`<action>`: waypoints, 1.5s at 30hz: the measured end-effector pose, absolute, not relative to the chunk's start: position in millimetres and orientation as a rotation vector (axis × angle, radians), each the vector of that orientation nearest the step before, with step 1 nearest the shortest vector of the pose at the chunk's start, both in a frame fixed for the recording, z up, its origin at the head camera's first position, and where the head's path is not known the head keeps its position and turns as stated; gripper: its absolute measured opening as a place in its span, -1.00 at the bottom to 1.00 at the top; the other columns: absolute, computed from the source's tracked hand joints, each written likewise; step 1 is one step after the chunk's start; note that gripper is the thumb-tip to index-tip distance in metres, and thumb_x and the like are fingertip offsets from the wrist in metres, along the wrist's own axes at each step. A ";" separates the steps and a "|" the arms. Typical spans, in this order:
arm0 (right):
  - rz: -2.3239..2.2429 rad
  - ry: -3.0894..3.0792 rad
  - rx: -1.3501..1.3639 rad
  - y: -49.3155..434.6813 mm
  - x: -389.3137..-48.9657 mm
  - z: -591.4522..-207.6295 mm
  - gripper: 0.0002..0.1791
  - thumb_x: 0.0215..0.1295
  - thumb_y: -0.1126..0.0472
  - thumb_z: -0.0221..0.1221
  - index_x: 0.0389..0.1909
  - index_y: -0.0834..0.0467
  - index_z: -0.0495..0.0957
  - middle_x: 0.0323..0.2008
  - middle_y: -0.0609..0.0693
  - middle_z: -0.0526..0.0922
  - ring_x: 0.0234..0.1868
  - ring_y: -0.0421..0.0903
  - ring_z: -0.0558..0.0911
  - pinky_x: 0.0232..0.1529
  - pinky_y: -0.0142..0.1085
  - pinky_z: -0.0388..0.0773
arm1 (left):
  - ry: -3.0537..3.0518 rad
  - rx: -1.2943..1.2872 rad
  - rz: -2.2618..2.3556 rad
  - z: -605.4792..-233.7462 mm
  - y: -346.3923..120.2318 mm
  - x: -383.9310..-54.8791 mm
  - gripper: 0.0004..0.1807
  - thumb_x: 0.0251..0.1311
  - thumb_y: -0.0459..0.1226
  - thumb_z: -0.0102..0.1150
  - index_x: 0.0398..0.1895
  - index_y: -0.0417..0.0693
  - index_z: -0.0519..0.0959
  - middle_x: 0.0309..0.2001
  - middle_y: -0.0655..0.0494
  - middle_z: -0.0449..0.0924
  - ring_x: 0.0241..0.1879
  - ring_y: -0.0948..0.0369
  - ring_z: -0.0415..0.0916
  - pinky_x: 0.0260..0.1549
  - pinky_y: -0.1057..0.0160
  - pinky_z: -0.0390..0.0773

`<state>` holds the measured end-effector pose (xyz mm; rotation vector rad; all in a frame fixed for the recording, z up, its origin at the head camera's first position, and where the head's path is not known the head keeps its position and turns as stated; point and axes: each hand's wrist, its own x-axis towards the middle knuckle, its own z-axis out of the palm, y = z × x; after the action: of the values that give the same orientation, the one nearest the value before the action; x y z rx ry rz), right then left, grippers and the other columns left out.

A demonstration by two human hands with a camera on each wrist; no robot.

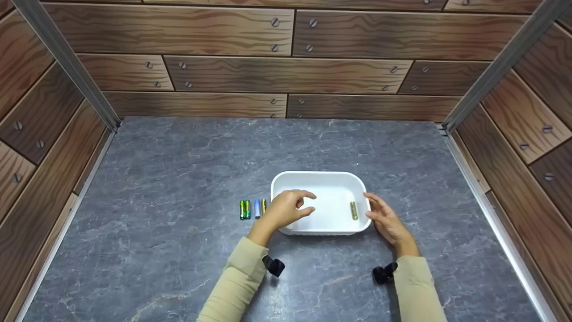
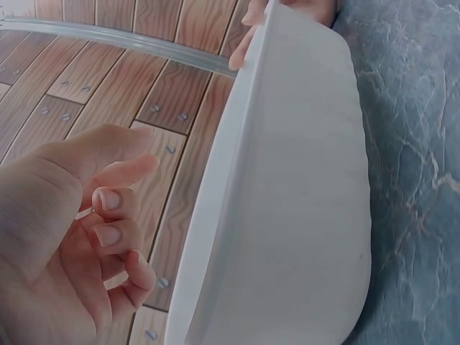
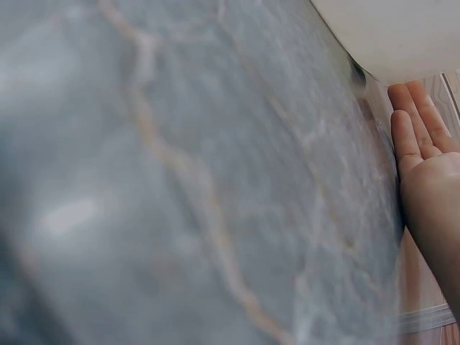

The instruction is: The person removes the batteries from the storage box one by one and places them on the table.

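A white plastic container (image 1: pixel 319 229) holds one gold-green battery (image 1: pixel 354 210) near its right end. My left hand (image 1: pixel 285 208) hovers above the container's left side. Its thumb and index finger are bent apart with nothing between them; the left wrist view shows this hand (image 2: pixel 79 223) beside the container's outer wall (image 2: pixel 295 180). With my right hand (image 1: pixel 388 220) I hold the container's right rim, thumb and index finger over the edge. Straight fingers of that hand (image 3: pixel 435 158) lie by the outer wall in the right wrist view.
Left of the container stand two green batteries (image 1: pixel 245 209), a blue battery (image 1: pixel 257 209) and a gold-green battery (image 1: pixel 263 205) partly hidden behind my left hand. The grey marbled tabletop (image 1: pixel 178 170) is bordered by wood-patterned walls (image 1: pixel 228 74) with metal corner posts.
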<state>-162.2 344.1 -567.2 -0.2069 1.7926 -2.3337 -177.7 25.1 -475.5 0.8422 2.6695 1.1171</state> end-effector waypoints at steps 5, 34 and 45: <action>-2.330 1.802 -0.178 342.6 -162.2 -566.2 -0.48 0.27 0.48 0.08 0.11 -0.13 0.47 0.11 -0.23 0.56 0.15 -0.35 0.50 0.15 -0.53 0.40 | 2.653 0.869 1.108 -475.6 33.4 -178.1 -0.67 0.23 -0.18 0.22 0.04 -0.07 0.62 -0.59 0.26 0.24 -0.59 0.34 0.12 -0.46 0.41 0.16; -2.306 1.822 -0.161 344.0 -161.2 -563.9 -0.49 0.29 0.48 0.06 0.10 -0.15 0.47 0.09 -0.24 0.55 0.13 -0.35 0.52 0.14 -0.52 0.42 | 2.625 0.874 1.075 -479.7 77.3 -181.5 -0.69 0.20 -0.16 0.25 0.00 0.02 0.65 -0.60 0.30 0.24 -0.60 0.40 0.14 -0.50 0.47 0.14; -2.316 1.809 -0.194 343.5 -162.1 -566.1 -0.48 0.30 0.48 0.04 0.11 -0.15 0.46 0.11 -0.21 0.55 0.13 -0.32 0.52 0.14 -0.49 0.43 | 2.589 0.870 1.084 -490.9 97.8 -181.2 -0.69 0.19 -0.18 0.26 0.00 -0.02 0.65 -0.64 0.31 0.21 -0.64 0.42 0.11 -0.56 0.51 0.11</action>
<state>-162.1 343.5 -566.1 -0.1941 1.8093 -2.3157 -181.2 97.8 -490.9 0.8704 2.5889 1.0836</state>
